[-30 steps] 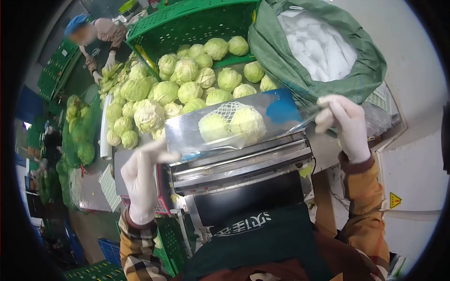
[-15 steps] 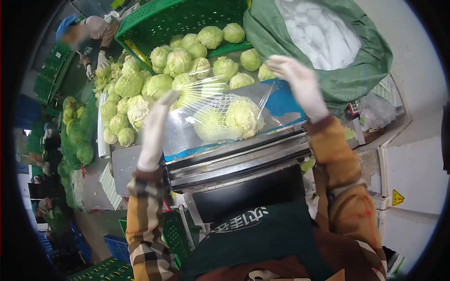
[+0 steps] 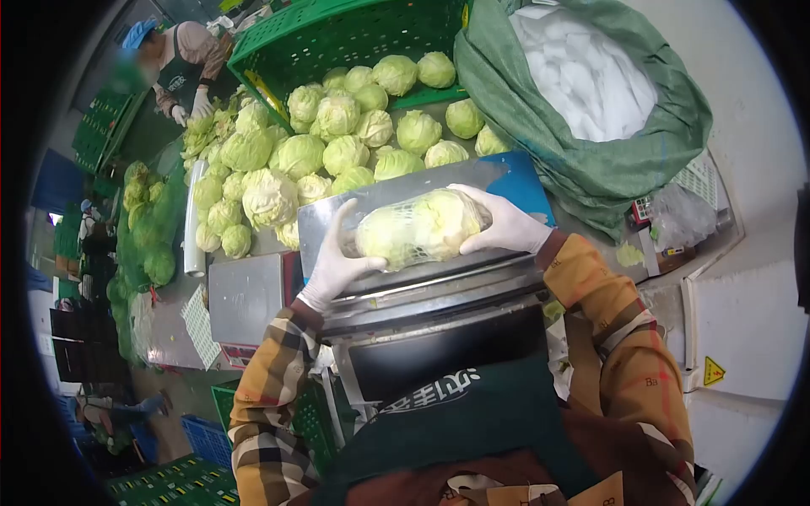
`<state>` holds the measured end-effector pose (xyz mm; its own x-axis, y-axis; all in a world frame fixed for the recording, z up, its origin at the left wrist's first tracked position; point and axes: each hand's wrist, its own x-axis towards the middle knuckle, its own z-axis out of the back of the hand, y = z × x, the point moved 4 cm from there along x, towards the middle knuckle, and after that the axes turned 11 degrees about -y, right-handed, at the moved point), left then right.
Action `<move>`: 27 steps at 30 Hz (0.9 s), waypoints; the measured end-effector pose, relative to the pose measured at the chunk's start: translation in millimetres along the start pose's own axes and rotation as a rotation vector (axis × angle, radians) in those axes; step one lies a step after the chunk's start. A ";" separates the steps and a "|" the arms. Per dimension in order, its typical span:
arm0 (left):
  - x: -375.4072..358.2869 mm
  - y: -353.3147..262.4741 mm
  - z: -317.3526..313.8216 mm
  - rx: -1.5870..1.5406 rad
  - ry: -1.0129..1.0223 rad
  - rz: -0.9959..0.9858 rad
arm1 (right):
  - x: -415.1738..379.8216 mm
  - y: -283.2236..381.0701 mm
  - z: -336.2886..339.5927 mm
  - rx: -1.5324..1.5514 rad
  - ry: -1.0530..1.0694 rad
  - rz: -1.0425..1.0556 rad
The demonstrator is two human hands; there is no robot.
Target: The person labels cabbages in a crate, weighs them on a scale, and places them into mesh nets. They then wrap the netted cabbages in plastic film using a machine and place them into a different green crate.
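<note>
Two pale green cabbages (image 3: 419,228) lie side by side in clear plastic film, over the metal top of a wrapping machine (image 3: 316,221). White gloves cover both of my hands. At the left end, my left hand (image 3: 337,263) presses its thumb and fingers round the wrapped pair. My right hand (image 3: 506,223) grips the opposite end, with its thumb below and fingers above. A blue sheet (image 3: 521,179) shows at the right of the machine top.
Behind the machine lie loose cabbages (image 3: 299,156) and a tipped green crate (image 3: 354,42). A green sack (image 3: 582,173) of white pieces stands back right. A film roll (image 3: 193,221) and a metal plate (image 3: 246,295) are at left. A co-worker (image 3: 187,63) bends over leaves at upper left.
Both hands have come down and inward onto the two cabbages. The film, earlier stretched out in strands between my raised hands, now lies close around them.
</note>
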<state>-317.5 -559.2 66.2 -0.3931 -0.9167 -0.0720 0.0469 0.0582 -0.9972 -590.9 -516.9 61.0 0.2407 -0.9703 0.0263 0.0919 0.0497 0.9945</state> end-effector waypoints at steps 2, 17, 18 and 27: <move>-16.5 0.9 7.4 0.031 -0.048 0.079 | -12.7 17.9 -7.7 0.015 -0.041 0.076; -232.5 106.0 -56.4 -0.772 0.330 1.359 | -218.8 -72.5 -130.0 0.883 0.207 -1.246; -234.0 106.1 -56.3 -0.808 0.274 1.351 | -223.0 -78.2 -129.5 0.950 0.237 -1.190; -295.2 73.8 -10.7 -0.112 -0.164 0.692 | -247.1 -22.0 -78.7 -0.053 -0.031 -0.427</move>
<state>-207.8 -280.1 13.6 -0.1640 -0.7021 -0.6929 0.1374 0.6793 -0.7209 -576.3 -259.7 24.7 0.1410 -0.9129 -0.3832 0.2266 -0.3470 0.9101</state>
